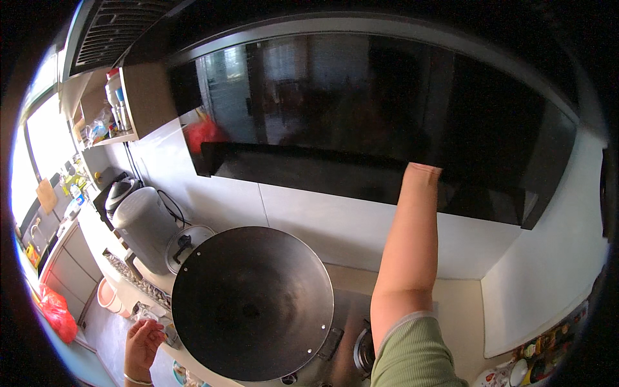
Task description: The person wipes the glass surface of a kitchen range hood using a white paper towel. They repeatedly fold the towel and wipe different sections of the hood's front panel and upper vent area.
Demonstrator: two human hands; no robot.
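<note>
A large dark wok [251, 305] with riveted handles sits over the stove [344, 309], its inside bare. Just left of its rim is my left hand [144, 338], fingers loosely curled, with a band at the wrist. Nothing shows clearly in that hand, but its palm side is partly hidden. My right arm [411, 242], in a green ribbed sleeve, reaches up to the black glossy range hood [329, 106]. The hood's lower edge hides the right hand, so what it touches cannot be seen.
Left of the wok stand a glass lid [189, 249] with a black knob and a tall grey container [145, 227]. An open shelf [113, 139] holds bottles. A burner [362, 350] lies right of the wok. A red plastic bag [58, 312] and a pink bucket [110, 295] are lower left.
</note>
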